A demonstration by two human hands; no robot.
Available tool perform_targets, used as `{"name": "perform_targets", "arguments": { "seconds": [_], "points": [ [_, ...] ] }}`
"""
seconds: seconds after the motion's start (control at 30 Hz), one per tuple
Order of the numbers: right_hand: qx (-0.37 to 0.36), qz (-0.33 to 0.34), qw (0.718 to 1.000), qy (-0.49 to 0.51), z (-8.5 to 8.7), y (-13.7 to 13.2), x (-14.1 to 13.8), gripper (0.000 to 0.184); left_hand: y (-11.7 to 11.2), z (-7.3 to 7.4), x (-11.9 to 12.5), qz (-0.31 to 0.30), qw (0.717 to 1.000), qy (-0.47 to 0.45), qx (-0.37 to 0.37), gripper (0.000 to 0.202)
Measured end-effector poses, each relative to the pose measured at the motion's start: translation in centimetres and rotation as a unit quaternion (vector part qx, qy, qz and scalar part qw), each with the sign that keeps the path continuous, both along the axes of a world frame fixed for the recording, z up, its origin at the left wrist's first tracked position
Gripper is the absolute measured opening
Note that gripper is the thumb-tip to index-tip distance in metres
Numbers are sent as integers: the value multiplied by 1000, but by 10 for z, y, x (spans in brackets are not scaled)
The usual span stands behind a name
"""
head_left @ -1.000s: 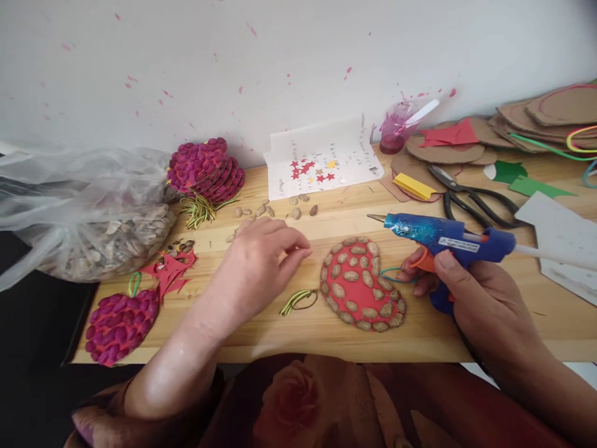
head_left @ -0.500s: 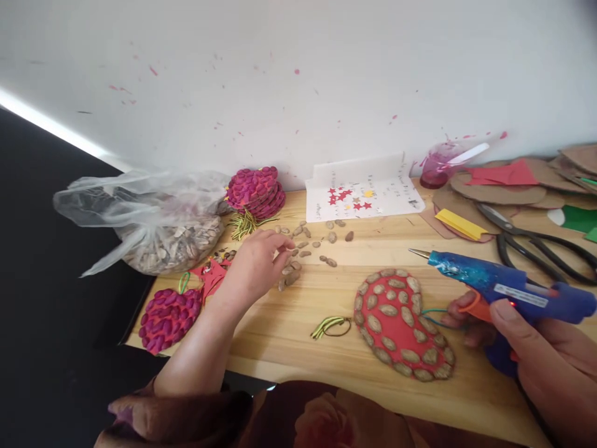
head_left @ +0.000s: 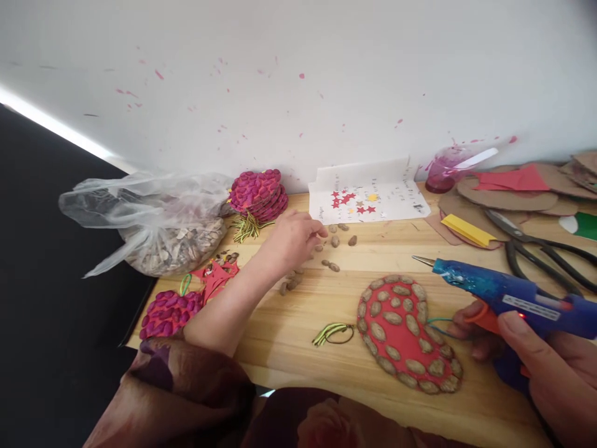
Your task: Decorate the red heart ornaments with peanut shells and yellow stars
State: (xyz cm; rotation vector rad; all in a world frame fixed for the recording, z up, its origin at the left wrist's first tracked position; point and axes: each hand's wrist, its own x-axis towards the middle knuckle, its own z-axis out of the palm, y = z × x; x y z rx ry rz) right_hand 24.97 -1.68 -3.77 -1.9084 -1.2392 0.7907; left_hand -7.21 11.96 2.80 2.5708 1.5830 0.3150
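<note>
My right hand (head_left: pixel 550 354) grips a blue hot glue gun (head_left: pixel 504 289) with an orange trigger, its metal nozzle pointing left above the table. Below and left of the nozzle lies a red kidney-shaped piece (head_left: pixel 396 339), edged and dotted with brown peanut-like shells, with a green cord loop at its right side. My left hand (head_left: pixel 293 242) reaches over loose brown shells (head_left: pixel 334 241), its fingers bent and a little apart. Nothing shows between them, though the hand partly covers the shells beneath.
A plastic bag of shells (head_left: pixel 186 242) stands left, near stacked purple pieces (head_left: pixel 259 193). White paper with small stars (head_left: pixel 368 193) leans at the wall. Black scissors (head_left: pixel 536 242), a purple-stained cup (head_left: pixel 443 171) and cardboard shapes (head_left: pixel 504 193) are right. A tassel (head_left: pixel 329 334) lies in front.
My left hand has moved to the right and farther away, over other loose shells. The glue gun stays in my right hand, and the view has shifted slightly.
</note>
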Motion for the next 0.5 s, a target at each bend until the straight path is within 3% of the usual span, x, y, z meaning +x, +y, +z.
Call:
{"name": "perform_targets", "arguments": {
  "seconds": [0.23, 0.5],
  "points": [
    [-42, -10, 999, 33, 10, 4, -5, 47, 4, -13, 29, 18, 998, 42, -42, 20],
    [-13, -2, 999, 42, 10, 1, -5, 40, 9, -16, 20, -6, 998, 16, -53, 43]
  ]
}}
